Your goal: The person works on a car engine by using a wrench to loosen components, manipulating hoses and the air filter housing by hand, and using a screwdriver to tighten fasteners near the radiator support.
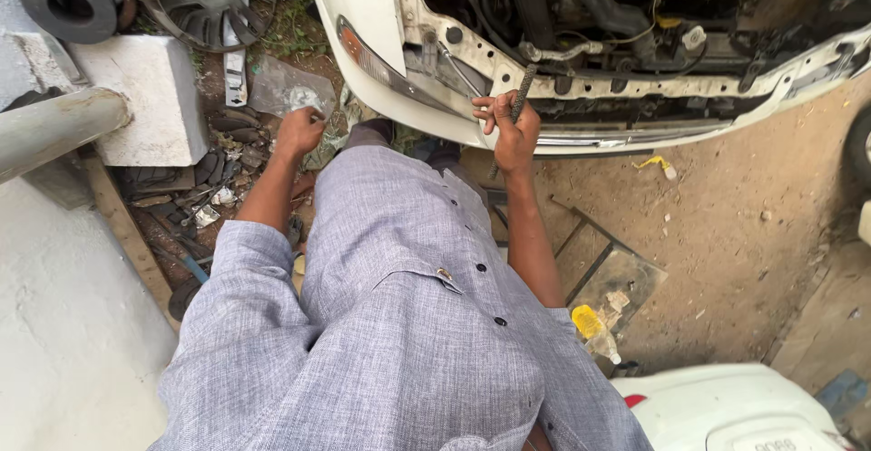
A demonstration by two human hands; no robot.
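Below white car front point(472, 133), right hand point(513, 133) grip clamping ribbed rod point(521, 93), left hand point(298, 133) fisted over scrap point(218, 188).

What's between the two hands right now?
In the head view, only the person's own grey-shirted body and dark shoes lie between the left hand and the right hand, which grips a ribbed rod.
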